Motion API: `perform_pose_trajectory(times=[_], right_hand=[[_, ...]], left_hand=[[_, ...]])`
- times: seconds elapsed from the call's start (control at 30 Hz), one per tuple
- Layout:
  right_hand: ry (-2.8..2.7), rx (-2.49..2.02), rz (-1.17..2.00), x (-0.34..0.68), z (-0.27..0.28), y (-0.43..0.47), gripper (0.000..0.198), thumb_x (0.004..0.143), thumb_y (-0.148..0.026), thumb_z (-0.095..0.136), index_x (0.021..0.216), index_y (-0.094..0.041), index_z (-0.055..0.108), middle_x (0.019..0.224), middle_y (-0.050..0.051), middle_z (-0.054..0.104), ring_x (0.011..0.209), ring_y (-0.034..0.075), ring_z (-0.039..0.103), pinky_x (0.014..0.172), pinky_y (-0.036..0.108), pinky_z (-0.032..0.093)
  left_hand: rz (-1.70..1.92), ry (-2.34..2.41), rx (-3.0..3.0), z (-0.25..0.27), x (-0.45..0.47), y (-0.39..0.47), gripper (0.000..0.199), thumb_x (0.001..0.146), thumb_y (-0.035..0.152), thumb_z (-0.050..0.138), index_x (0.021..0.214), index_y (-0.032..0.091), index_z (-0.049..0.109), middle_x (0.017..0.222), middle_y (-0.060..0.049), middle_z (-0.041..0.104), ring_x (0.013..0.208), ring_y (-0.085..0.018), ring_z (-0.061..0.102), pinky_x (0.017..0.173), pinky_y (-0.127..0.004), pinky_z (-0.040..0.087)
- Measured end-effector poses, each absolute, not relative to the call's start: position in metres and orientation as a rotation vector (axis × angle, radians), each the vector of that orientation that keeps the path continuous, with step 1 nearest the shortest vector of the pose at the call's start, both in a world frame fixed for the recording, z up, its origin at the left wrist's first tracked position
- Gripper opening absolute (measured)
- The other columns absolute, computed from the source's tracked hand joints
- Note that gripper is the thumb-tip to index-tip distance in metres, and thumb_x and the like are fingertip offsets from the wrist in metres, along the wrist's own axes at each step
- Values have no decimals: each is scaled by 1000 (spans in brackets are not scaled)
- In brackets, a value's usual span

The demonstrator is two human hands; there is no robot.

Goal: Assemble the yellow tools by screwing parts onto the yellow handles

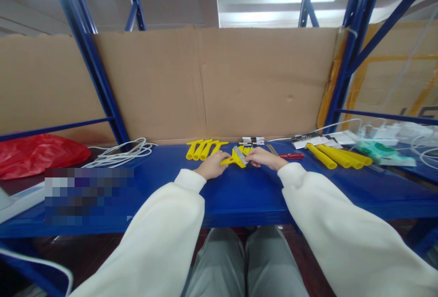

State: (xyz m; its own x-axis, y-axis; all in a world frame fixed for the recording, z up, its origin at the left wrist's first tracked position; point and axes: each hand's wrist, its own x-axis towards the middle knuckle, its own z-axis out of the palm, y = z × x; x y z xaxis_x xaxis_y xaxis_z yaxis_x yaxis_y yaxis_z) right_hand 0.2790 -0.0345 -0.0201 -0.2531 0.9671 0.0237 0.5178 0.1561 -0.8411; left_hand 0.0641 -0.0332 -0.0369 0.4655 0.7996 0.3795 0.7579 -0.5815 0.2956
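Observation:
My left hand (pixel 212 164) is closed around the handle end of a yellow scraper (pixel 226 162), just above the blue table. A flat grey plate (pixel 239 153) lies across the scraper's wide head, slanting down to the right. At the right end of that plate, my right hand (pixel 263 157) has its fingertips pinched together; what is between them is too small to tell. More small yellow pieces (pixel 247 149) lie just behind the scraper, partly hidden. To the right of my right hand rests a red-handled tool (pixel 291 156).
Yellow scraper handles (pixel 204 150) stand in a row at the left, and loose yellow tubes (pixel 337 156) lie at the right. Small stacked packets (pixel 252 141) sit behind my hands. White cables (pixel 128 152), a red bag (pixel 44 154) and a cardboard wall (pixel 222 82) surround the blue table (pixel 246 196).

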Motion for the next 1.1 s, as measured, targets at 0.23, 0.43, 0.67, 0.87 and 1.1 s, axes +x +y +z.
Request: perform_pose_trajectory(times=[0.23,0.43,0.67,0.87,1.1], right_hand=[[-1981,-1426,1048,285,-18,-34,22,77,-16,60,55,-15,61,46,-2,53,43,8,44,45,21,31],[-2028,-1351,1063,288,-21,-31,17,76,-18,60,59,-16,64,48,-2,54,46,9,44,47,22,32],[-2072,-1333,1044,290,-24,-28,17,76,-22,61,61,-16,64,49,-2,54,48,9,45,47,22,31],[-2039,-1302,1061,290,-27,-25,12,75,-26,66,68,-17,62,51,-4,53,47,9,44,46,22,29],[-1990,-1219,1114,291,-32,-22,23,72,-37,70,65,-18,59,54,-3,55,50,9,45,48,23,29]], left_hand=[[733,1391,2685,-35,64,-33,36,82,17,61,117,16,66,123,-11,66,118,-26,59,108,-43,43],[762,1401,2681,-33,65,-35,35,83,17,62,118,18,65,125,-10,67,119,-25,60,107,-43,44],[699,1468,2644,-29,67,-42,45,85,15,60,130,16,59,134,-12,62,124,-25,57,109,-40,43],[701,1311,2792,-33,63,-39,53,86,12,55,138,23,53,133,-8,62,124,-23,56,110,-41,41],[624,1272,2830,-33,64,-39,50,89,12,51,138,21,55,122,-10,64,114,-23,60,107,-41,42]])
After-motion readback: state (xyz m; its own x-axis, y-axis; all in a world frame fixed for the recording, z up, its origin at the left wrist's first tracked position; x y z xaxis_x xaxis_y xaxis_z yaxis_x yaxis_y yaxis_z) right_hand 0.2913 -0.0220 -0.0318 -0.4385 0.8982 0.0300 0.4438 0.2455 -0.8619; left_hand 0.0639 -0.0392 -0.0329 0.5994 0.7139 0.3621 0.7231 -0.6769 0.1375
